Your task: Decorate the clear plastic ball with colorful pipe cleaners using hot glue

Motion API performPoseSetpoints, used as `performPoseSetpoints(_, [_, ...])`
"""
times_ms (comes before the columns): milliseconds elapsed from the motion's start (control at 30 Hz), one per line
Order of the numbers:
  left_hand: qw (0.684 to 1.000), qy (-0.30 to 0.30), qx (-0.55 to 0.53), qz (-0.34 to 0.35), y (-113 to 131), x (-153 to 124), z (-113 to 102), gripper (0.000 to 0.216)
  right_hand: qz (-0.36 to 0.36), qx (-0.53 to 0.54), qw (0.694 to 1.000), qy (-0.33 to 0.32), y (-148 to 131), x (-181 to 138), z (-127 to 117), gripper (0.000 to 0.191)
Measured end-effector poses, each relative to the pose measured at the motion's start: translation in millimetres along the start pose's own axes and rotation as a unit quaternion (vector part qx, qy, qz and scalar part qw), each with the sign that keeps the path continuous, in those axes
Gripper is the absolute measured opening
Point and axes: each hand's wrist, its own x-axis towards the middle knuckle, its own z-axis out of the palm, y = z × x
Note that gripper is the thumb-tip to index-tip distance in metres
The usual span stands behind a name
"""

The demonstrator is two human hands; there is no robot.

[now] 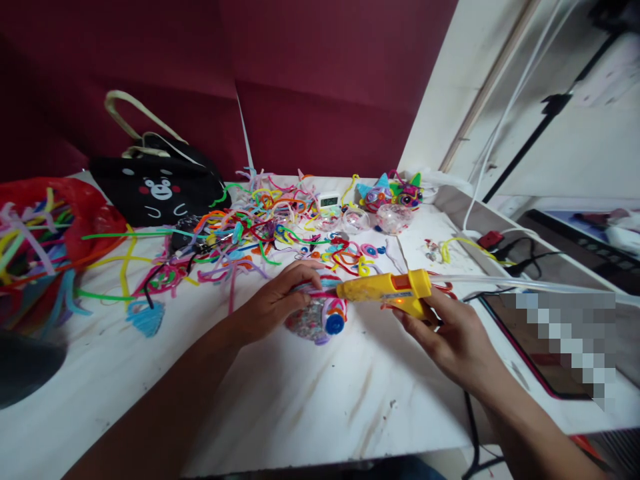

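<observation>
My right hand (443,330) grips a yellow hot glue gun (387,289) with a clear glue stick sticking out of its back; its nozzle points left at a glittery clear ball (315,320) wrapped in coloured pipe cleaners. My left hand (277,298) is closed over that ball, holding it down on the white table (300,400). A blue pipe-cleaner coil sits on the ball's right side.
A heap of coloured pipe cleaners (240,233) covers the table behind. Beyond it lie clear balls (356,220), a small white timer (329,200) and finished pipe-cleaner faces (395,192). A black bear bag (157,187) and a red bag (45,227) stand left; a tablet (530,347) lies right.
</observation>
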Motion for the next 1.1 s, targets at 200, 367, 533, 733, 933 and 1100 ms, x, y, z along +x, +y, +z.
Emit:
performPoseSetpoints(200, [1.000, 0.000, -0.015, 0.013, -5, 0, 0, 0.013, -0.005, -0.001, 1.000, 0.010, 0, 0, 1, 0.010])
performPoseSetpoints(367, [1.000, -0.001, -0.018, 0.010, -5, 0, 0, 0.013, 0.064, 0.028, 0.997, 0.032, 2, -6, -11, 0.006])
performPoseSetpoints(533, [1.000, -0.004, 0.001, 0.017, -8, 1, 0, 0.014, 0.131, 0.029, 0.991, -0.017, 18, -21, -32, 0.024])
performPoseSetpoints(733, [1.000, -0.004, 0.006, 0.024, -11, 3, 0, 0.016, 0.145, 0.021, 0.979, -0.139, 37, -39, -24, 0.014])
performPoseSetpoints(933, [1.000, 0.000, 0.005, 0.028, -11, 3, 1, 0.015, 0.142, -0.112, 0.968, -0.175, 36, -32, -16, 0.027])
performPoseSetpoints(1100, [1.000, 0.005, 0.005, 0.024, -14, 2, 2, 0.015, 0.031, -0.059, 0.991, -0.112, 1, 2, -11, 0.021])
